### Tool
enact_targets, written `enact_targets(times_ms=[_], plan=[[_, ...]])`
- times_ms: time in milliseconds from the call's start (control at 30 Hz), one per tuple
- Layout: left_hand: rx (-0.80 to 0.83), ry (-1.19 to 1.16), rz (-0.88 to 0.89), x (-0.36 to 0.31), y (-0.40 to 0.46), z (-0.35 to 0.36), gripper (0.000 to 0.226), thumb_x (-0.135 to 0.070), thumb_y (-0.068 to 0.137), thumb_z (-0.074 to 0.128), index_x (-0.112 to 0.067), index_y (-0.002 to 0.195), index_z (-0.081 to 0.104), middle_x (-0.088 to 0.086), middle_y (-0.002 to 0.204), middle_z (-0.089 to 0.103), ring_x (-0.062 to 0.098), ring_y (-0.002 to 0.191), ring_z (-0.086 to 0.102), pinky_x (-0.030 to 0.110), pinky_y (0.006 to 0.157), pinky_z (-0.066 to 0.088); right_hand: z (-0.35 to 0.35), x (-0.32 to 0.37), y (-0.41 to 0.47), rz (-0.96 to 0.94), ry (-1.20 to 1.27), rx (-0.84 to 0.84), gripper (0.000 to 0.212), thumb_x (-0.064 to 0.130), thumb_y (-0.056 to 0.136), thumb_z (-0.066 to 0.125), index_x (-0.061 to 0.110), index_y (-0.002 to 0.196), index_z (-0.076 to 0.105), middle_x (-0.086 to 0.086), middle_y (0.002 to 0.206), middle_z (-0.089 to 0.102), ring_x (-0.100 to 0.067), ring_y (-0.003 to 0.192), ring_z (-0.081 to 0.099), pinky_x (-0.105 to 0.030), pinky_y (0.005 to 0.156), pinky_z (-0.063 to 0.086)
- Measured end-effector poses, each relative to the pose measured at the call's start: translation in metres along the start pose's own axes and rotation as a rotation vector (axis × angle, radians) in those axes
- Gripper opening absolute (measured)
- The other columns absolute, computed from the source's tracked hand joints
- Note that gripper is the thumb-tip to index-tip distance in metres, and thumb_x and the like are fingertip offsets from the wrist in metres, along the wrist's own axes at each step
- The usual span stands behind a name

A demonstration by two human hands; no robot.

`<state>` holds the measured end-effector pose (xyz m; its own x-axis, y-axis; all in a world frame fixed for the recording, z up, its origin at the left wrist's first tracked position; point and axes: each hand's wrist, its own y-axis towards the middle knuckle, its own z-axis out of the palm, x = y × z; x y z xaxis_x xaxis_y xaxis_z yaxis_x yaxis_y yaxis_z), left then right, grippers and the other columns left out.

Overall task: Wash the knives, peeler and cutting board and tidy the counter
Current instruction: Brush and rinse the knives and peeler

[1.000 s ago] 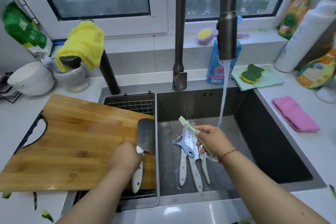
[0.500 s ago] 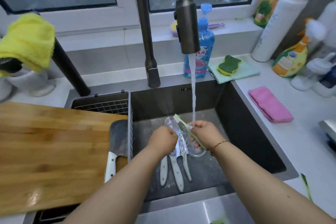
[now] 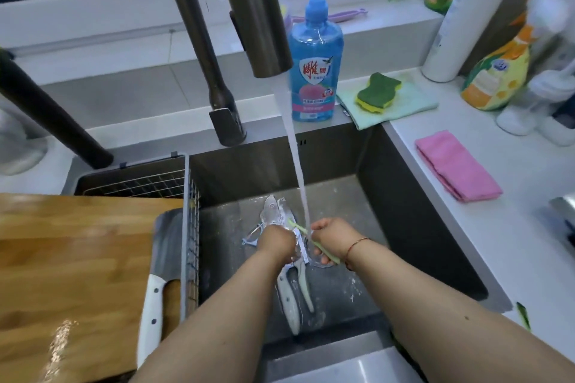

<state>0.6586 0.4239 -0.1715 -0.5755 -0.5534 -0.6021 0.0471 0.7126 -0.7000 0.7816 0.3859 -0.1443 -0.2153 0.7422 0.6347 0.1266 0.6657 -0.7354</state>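
Head view looked down into a dark, matte metal sink [image 3: 413, 227] where a smooth stream of water [image 3: 295, 158] fell from a brushed, cylindrical faucet head [image 3: 255, 12]. Both hands met under the stream. The right hand [image 3: 334, 236] was curled around a thin, pale green strip [image 3: 306, 232], which slanted up out of its fist towards the left hand [image 3: 277, 242]. The left hand was closed in a loose fist over the blades on the sink floor; whether it actually gripped one could not be told. Beneath the hands lay a cluster of knives [image 3: 289, 292] with glossy white handles and pointed, shiny steel blades, their tips towards the back wall. Just left of the left hand, the light blue peeler [image 3: 253, 236] poked out, partly hidden. A broad rectangular cleaver [image 3: 165, 258] with a white riveted handle rested on the right edge of the wooden cutting board [image 3: 71, 274], whose grain was warm brown and wet-glossy near the front. The board lay across a wire drain basket [image 3: 186, 196] at the sink's left side. Behind the sink stood a translucent blue soap bottle [image 3: 315, 71]; beside it a green and yellow wavy sponge [image 3: 378, 92] sat on a pale green cloth [image 3: 410, 106]. A folded pink cloth [image 3: 455, 166] with a soft nap lay on the white counter [image 3: 497, 242].
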Motion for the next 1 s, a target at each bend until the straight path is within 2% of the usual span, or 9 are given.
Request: enact_targets(times_ms=[133,233,367,433,500,633,733,933,1000], plan=[[-0.038,-0.242,-0.132,0.009,0.0,-0.005,0.019,-0.018,0.098,0.046,-0.011,0.112,0.056,0.001,0.072,0.049,0.017,0.061,0.048,0.027,0.061,0.048,0.005,-0.003,0.015,0.105,-0.03,0.123,0.017,0.002,0.095,0.038,0.008,0.083,0.048,-0.011,0.063,0.051,-0.015,0.036,0.048,-0.019,0.036,0.037],[-0.024,-0.485,-0.191,0.014,-0.007,-0.01,0.027,-0.024,0.102,0.04,-0.006,0.091,0.056,0.0,0.053,0.059,0.014,0.047,0.056,0.02,0.045,0.043,0.007,-0.012,0.026,0.124,-0.024,0.147,0.014,0.0,0.096,0.041,0.0,0.086,0.05,-0.011,0.066,0.054,-0.017,0.049,0.051,-0.024,0.042,0.045],[-0.048,-0.682,-0.309,0.026,0.001,-0.01,0.05,-0.052,0.096,0.044,-0.01,0.122,0.054,0.008,0.119,0.057,0.022,0.111,0.054,0.033,0.088,0.043,0.016,-0.02,0.033,0.214,0.019,0.227,0.017,0.001,0.101,0.033,-0.001,0.102,0.049,-0.012,0.071,0.052,-0.017,0.056,0.05,-0.024,0.043,0.046],[-0.024,-0.716,-0.337,0.031,0.006,-0.008,0.055,-0.061,0.093,0.041,-0.012,0.113,0.054,0.006,0.117,0.056,0.025,0.118,0.051,0.036,0.095,0.04,0.022,-0.026,0.038,0.262,0.018,0.219,0.019,0.002,0.101,0.033,0.001,0.111,0.05,-0.013,0.071,0.052,-0.017,0.053,0.051,-0.025,0.039,0.047],[0.015,-0.772,-0.352,0.035,0.012,-0.005,0.061,-0.065,0.091,0.039,-0.01,0.111,0.053,0.007,0.114,0.06,0.026,0.113,0.056,0.035,0.098,0.043,0.028,-0.028,0.042,0.283,0.024,0.224,0.021,-0.001,0.099,0.035,0.0,0.113,0.051,-0.014,0.072,0.054,-0.018,0.05,0.055,-0.026,0.039,0.049],[0.021,-0.79,-0.325,0.032,0.005,-0.002,0.061,-0.063,0.093,0.036,-0.008,0.111,0.053,0.014,0.112,0.061,0.027,0.09,0.059,0.038,0.078,0.049,0.028,-0.022,0.043,0.224,-0.095,0.248,0.024,0.003,0.098,0.04,0.005,0.076,0.048,-0.01,0.076,0.057,-0.018,0.064,0.056,-0.027,0.063,0.05],[0.025,-0.802,-0.339,0.037,0.009,-0.005,0.061,-0.065,0.092,0.037,-0.009,0.113,0.052,0.017,0.118,0.06,0.033,0.106,0.059,0.039,0.089,0.047,0.023,-0.02,0.037,0.289,-0.076,0.333,0.028,0.008,0.101,0.034,0.002,0.079,0.051,-0.011,0.072,0.057,-0.015,0.06,0.051,-0.022,0.051,0.042],[0.031,-0.854,-0.307,0.041,0.001,-0.01,0.042,-0.048,0.098,0.041,-0.009,0.092,0.056,0.015,0.062,0.051,0.019,0.043,0.052,0.022,0.041,0.04,0.021,-0.017,0.019,0.292,-0.076,0.436,0.025,0.011,0.102,0.032,0.005,0.088,0.052,-0.006,0.054,0.062,-0.011,0.048,0.054,-0.018,0.04,0.042],[-0.05,-0.764,-0.314,0.047,0.005,-0.009,0.026,-0.024,0.101,0.041,-0.007,0.088,0.054,0.012,0.066,0.047,0.019,0.047,0.05,0.024,0.045,0.044,0.016,-0.012,0.009,0.26,-0.07,0.445,0.02,0.01,0.101,0.032,0.006,0.095,0.051,-0.004,0.051,0.064,-0.009,0.043,0.057,-0.016,0.037,0.041]])
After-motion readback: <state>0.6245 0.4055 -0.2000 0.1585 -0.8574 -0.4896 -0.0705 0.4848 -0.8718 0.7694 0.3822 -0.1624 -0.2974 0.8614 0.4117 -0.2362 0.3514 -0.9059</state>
